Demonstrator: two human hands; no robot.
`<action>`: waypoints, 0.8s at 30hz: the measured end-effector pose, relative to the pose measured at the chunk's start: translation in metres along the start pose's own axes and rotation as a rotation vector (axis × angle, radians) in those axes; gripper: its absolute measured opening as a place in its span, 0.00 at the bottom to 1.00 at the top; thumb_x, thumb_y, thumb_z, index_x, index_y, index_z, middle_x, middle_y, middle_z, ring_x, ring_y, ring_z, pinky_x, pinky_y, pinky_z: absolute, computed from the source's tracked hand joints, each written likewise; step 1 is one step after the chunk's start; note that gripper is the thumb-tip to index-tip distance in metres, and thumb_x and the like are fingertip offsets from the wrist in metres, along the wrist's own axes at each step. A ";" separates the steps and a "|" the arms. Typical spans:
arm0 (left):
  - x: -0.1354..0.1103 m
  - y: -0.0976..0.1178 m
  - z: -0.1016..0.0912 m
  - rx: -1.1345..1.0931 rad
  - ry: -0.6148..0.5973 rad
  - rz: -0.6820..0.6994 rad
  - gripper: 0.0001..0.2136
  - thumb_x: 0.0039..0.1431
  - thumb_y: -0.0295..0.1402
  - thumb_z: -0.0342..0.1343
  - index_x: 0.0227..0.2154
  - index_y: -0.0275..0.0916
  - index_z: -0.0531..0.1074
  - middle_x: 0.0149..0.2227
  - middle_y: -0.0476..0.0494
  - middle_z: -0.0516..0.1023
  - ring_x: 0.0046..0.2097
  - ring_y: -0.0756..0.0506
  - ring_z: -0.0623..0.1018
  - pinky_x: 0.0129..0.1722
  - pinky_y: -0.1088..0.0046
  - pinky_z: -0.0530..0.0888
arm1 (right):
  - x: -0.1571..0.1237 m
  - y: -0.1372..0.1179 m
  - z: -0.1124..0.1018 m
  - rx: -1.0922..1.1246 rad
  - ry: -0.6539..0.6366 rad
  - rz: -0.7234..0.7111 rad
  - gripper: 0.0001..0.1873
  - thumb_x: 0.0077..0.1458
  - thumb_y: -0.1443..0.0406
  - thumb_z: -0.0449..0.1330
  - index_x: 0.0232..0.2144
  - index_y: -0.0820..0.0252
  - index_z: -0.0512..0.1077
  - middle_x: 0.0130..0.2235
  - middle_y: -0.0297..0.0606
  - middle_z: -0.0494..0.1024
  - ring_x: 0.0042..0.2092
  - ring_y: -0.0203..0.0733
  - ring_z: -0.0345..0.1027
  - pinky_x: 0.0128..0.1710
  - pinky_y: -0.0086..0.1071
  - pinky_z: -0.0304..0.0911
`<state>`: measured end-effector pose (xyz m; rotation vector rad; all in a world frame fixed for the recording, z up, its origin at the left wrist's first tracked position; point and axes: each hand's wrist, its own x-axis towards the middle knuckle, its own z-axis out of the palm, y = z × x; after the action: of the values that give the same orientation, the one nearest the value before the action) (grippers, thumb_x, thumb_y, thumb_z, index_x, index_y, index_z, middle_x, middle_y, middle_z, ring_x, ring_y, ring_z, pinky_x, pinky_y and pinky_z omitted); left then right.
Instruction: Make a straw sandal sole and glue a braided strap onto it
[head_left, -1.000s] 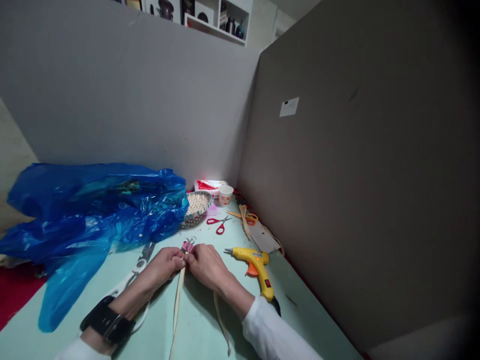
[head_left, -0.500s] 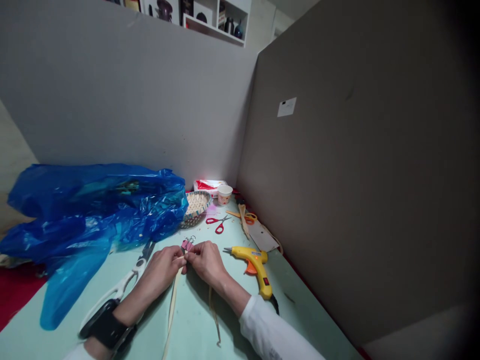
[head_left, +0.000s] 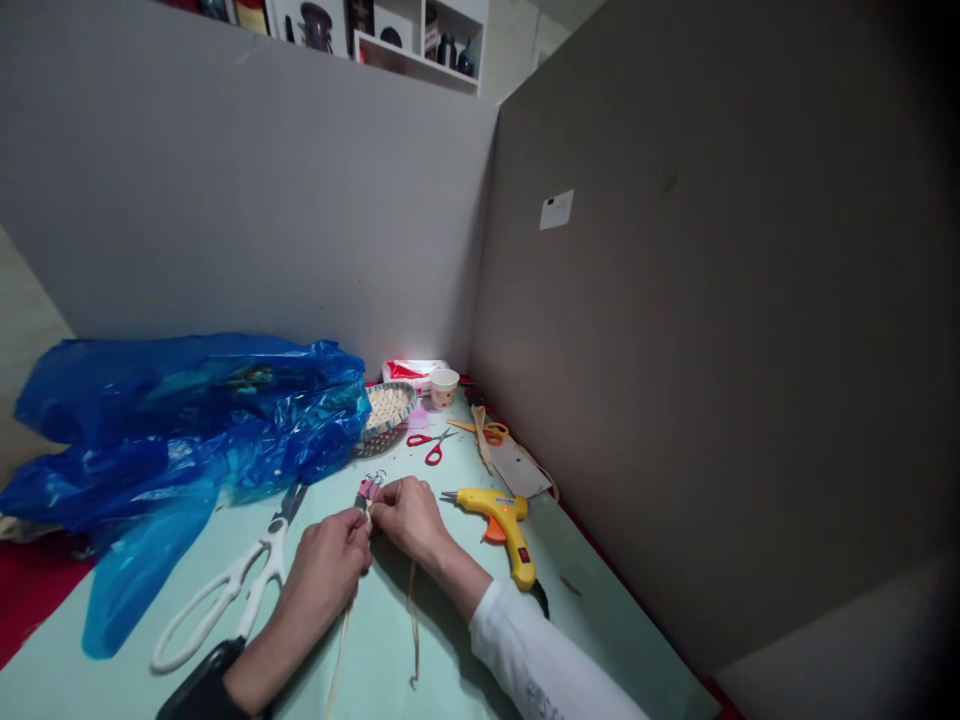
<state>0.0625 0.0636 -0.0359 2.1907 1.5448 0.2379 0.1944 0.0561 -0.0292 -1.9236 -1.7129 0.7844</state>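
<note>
My left hand (head_left: 330,560) and my right hand (head_left: 409,515) meet at mid-table, fingertips pinched close together. A long pale flat strip (head_left: 339,655) runs down toward me from under my left hand, which grips it. My right fingers pinch the strip work near its top, where part is hidden. A pink binder clip (head_left: 368,488) with wire handles sits just beyond the fingertips, apparently on the work. From beneath my right hand a second thin strip (head_left: 415,625) trails, its end hooked. To the right lies a yellow glue gun (head_left: 499,510) with an orange trigger.
White-handled scissors (head_left: 259,560) lie left of my left forearm, beside a crumpled blue plastic bag (head_left: 225,420). Further back are red scissors (head_left: 431,445), a woven basket (head_left: 390,405), a paper cup (head_left: 443,388) and orange scissors (head_left: 491,432). A brown partition (head_left: 675,350) bounds the right side.
My left hand has turned and slid down slightly, its fingers now more curled beside the clip. My right hand stays pinched near the same spot. The view has shifted slightly.
</note>
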 end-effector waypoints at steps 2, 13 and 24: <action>-0.007 0.008 0.003 0.064 0.029 0.022 0.10 0.67 0.39 0.55 0.39 0.36 0.75 0.36 0.47 0.80 0.36 0.46 0.80 0.39 0.63 0.78 | 0.003 0.004 0.000 0.030 -0.017 -0.005 0.14 0.64 0.60 0.61 0.48 0.62 0.73 0.49 0.41 0.77 0.45 0.45 0.75 0.44 0.42 0.73; -0.031 0.019 0.045 0.385 0.067 0.110 0.13 0.65 0.33 0.57 0.50 0.35 0.72 0.47 0.39 0.78 0.45 0.41 0.79 0.46 0.59 0.76 | 0.005 0.007 -0.002 0.150 -0.048 -0.021 0.14 0.63 0.60 0.62 0.48 0.62 0.74 0.50 0.40 0.77 0.45 0.46 0.74 0.43 0.41 0.73; 0.004 -0.002 -0.032 0.181 -0.011 0.029 0.13 0.66 0.42 0.55 0.37 0.37 0.76 0.37 0.45 0.80 0.42 0.43 0.80 0.45 0.58 0.76 | 0.005 0.007 0.000 0.184 -0.080 -0.024 0.15 0.63 0.60 0.62 0.49 0.62 0.74 0.51 0.41 0.77 0.46 0.47 0.74 0.44 0.42 0.73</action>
<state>0.0502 0.0762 -0.0090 2.3491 1.5847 0.0982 0.1999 0.0602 -0.0347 -1.7663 -1.6441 0.9862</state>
